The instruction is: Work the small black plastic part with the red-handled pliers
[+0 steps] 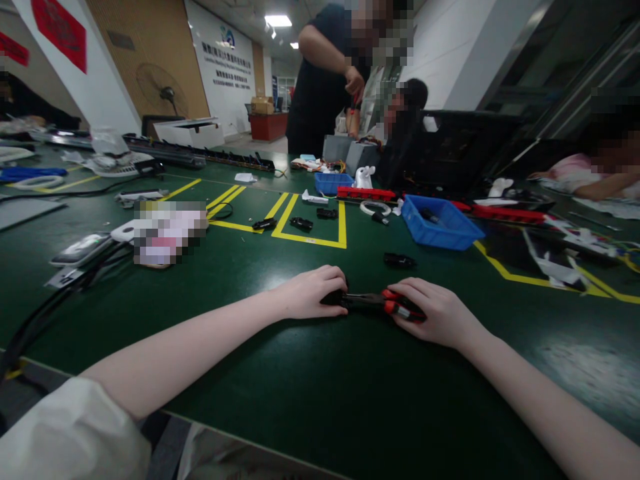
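Green tabletop [360,393] beneath left hand [320,293] and right hand [425,303]; blue tray [441,232] beyond the right; red-handled pliers [371,302] gripped in the right, aimed left; black part [332,298] pinched in the left, apparently to brace it against the pliers' tip.

Over the table [300,387], pliers [367,301] reach from the right hand [434,310] to the left hand [320,293]. Just behind lies one part [399,260]; farther back, a tray [443,233] stands right, seemingly holding something, and two connectors [301,223] sit left inside a tape outline [343,230].
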